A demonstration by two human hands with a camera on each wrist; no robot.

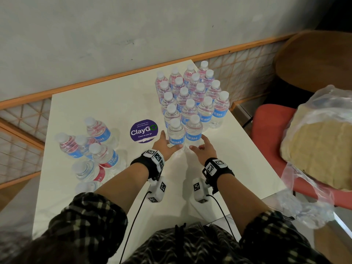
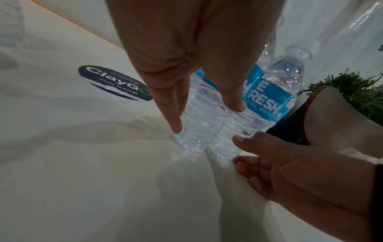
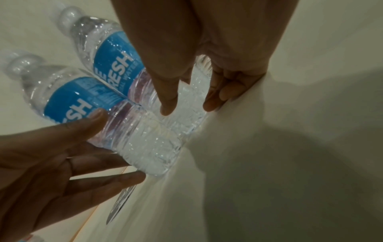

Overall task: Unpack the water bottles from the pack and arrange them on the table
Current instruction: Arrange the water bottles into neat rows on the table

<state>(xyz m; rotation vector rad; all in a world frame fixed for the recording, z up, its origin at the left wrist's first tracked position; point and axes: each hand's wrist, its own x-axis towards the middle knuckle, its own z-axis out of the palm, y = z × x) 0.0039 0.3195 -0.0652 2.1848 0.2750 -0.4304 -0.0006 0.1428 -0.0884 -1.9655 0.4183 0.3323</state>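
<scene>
Two clear water bottles with blue labels stand side by side at the front of a tight block of upright bottles on the white table. My left hand straddles the base of the left front bottle. Its thumb and straight fingers lie on either side. My right hand cups the base of the right front bottle the same way, with its fingers loose. Several more bottles stand in a loose cluster at the table's left.
A purple ClayGo sticker lies just left of my left hand. The torn plastic wrap with its cardboard sheet rests on a red chair beyond the table's right edge. An orange-framed mesh rail runs behind the table.
</scene>
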